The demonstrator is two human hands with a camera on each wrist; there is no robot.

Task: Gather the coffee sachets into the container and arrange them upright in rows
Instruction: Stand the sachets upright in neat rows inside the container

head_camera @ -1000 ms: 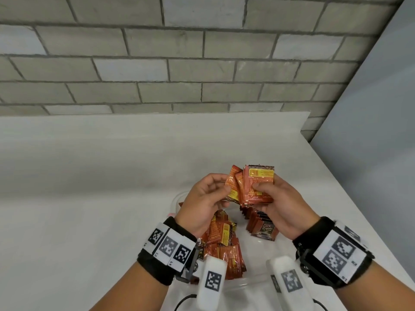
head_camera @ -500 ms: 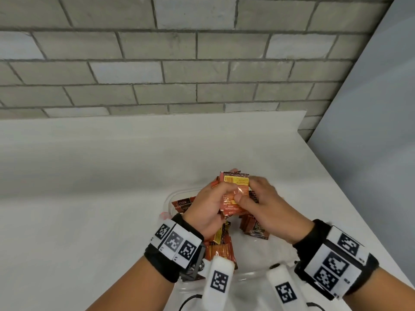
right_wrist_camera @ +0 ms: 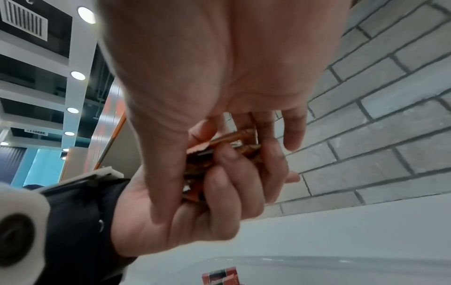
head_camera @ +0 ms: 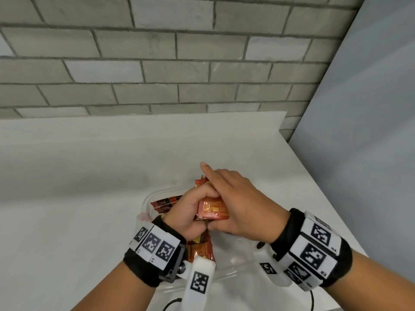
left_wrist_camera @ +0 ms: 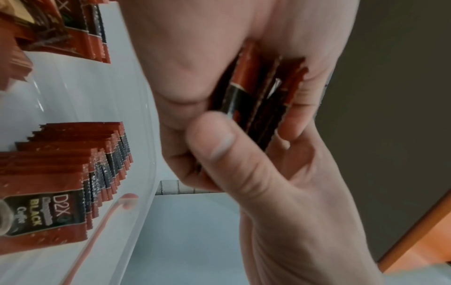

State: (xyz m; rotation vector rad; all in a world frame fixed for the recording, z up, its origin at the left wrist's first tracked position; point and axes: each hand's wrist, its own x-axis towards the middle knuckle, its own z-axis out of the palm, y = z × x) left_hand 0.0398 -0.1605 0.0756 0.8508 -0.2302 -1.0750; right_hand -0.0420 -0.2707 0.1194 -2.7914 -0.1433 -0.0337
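A small stack of orange-red coffee sachets (head_camera: 211, 211) stands on edge in my left hand (head_camera: 190, 209), whose fingers curl round it just above the clear plastic container (head_camera: 161, 192). My right hand (head_camera: 238, 198) lies against the stack's right side, fingers straight, index pointing away, thumb below. The left wrist view shows the stack (left_wrist_camera: 263, 100) squeezed between my left fingers and the right palm. Upright rows of sachets (left_wrist_camera: 73, 164) stand in the container, and more loose sachets (head_camera: 199, 250) lie under my left wrist.
The container sits on a white table (head_camera: 89, 198) whose right edge (head_camera: 325, 191) runs close by my right wrist. A grey brick wall (head_camera: 179, 75) stands behind and a plain grey wall (head_camera: 370, 131) to the right. The container has a red tab (head_camera: 142, 217) on its left.
Both hands have come down and closer to me with the sachets. The fanned sachets are now squared into one stack, and my right hand went from pinching them to lying flat against them.
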